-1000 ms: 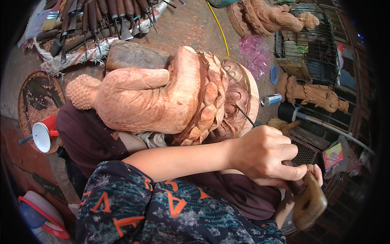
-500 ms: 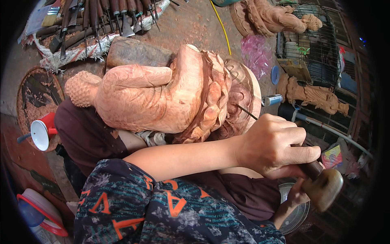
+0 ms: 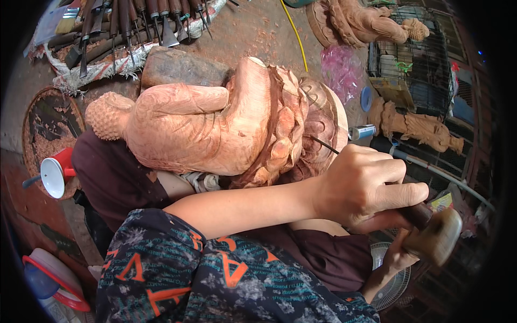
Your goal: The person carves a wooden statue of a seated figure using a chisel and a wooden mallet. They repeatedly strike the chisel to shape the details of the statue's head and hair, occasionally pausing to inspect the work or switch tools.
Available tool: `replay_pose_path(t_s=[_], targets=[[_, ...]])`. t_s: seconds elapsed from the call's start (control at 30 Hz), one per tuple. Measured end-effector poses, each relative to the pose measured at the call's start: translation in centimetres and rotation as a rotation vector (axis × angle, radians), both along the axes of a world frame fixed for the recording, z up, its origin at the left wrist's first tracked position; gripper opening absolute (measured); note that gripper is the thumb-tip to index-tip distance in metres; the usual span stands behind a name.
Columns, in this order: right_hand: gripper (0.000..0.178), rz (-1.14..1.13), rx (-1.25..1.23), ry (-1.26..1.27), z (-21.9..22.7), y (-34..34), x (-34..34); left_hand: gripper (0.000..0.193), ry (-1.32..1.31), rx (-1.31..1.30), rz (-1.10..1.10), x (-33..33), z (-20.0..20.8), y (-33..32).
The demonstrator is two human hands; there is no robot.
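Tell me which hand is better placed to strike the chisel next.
Probably the right hand: it grips the wooden mallet, whose head is at the butt of the chisel. The left hand is wrapped around the chisel, whose tip is at the carved base.

A reddish, rounded wooden statue (image 3: 188, 132) is lying sideways, perhaps touching the brown-clothed left knee (image 3: 110, 175); behind it, a brown, blocky wooden piece (image 3: 180, 69) is lying, with long, brown wooden-handled chisels (image 3: 125, 21) farther left.
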State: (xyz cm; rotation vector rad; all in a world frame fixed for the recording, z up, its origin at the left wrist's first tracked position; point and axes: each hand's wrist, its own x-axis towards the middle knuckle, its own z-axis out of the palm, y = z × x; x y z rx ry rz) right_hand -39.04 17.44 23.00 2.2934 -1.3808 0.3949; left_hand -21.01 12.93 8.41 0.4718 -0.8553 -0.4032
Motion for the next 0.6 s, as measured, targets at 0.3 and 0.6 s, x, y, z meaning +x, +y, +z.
replay_pose_path(t_s=[0.3,0.6], targets=[[0.05,-0.204,0.284,-0.196,1.4,0.7,-4.4,0.039,-0.11,-0.014,0.051,0.8,0.8,0.6],[0.071,0.029,0.242,-0.325,0.0,-0.5,1.4,0.045,-0.153,-0.001,-0.021,0.0,0.2,0.5]])
